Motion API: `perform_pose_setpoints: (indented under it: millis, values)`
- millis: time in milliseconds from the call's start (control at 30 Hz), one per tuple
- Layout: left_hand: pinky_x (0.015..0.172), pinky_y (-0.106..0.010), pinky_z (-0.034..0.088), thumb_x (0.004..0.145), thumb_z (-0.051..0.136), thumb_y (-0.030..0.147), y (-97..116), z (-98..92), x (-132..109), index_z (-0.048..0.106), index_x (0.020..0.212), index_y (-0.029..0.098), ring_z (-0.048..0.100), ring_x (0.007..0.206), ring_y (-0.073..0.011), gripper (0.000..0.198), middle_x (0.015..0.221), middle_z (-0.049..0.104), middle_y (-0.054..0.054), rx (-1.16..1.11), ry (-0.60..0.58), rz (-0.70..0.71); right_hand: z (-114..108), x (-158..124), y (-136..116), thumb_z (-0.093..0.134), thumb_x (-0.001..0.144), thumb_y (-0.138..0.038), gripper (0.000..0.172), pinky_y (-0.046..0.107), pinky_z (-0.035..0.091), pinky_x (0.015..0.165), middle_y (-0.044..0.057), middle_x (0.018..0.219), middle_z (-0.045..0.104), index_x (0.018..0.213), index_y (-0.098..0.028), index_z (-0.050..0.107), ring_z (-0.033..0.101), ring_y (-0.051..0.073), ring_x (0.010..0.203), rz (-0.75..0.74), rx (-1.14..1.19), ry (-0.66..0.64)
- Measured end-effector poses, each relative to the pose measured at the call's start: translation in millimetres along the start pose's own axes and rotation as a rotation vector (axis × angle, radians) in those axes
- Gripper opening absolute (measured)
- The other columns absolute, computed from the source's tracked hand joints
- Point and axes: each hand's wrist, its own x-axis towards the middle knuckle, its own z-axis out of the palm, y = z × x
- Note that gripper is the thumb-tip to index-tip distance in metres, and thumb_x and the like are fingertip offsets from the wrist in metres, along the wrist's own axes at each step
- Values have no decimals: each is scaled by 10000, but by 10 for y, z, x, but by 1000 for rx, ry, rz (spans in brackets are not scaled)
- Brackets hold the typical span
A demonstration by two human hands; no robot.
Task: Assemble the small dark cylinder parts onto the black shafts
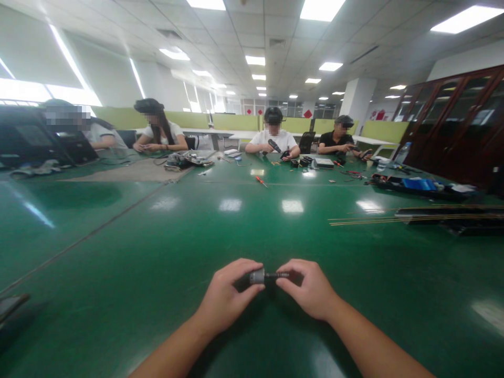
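Observation:
Between thumb and fingers, my left hand (230, 291) grips a short grey cylinder (257, 276) lying sideways. From its right end a thin black rod (272, 275) with small pale marks runs toward my right hand (309, 287). The thumb and fingertips of that hand pinch the rod's far end. Both pieces line up end to end just above the green table (189, 236). Whether they are joined or one piece I cannot tell.
An orange screwdriver (260, 181) lies mid-table. Thin brass-coloured rods (366, 220) stick out at right near a black tray (417, 185) holding blue material. Across the table, several people sit at work; one person (272, 137) holds a power tool. A dark flat object (11, 305) lies at left.

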Motion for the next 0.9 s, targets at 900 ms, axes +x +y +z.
perform_pose_setpoints:
  millis: [900]
  values:
    - [880,-317,558,816,751,252,-21,-7,-7,711,1079,247,690,951,-199,266,1025,736,-43,7,5,-3,-31,-1,26,701,810,-232,73,245,455,640,19,745,702,837,-189,753,614,151,674,-4,4,12]
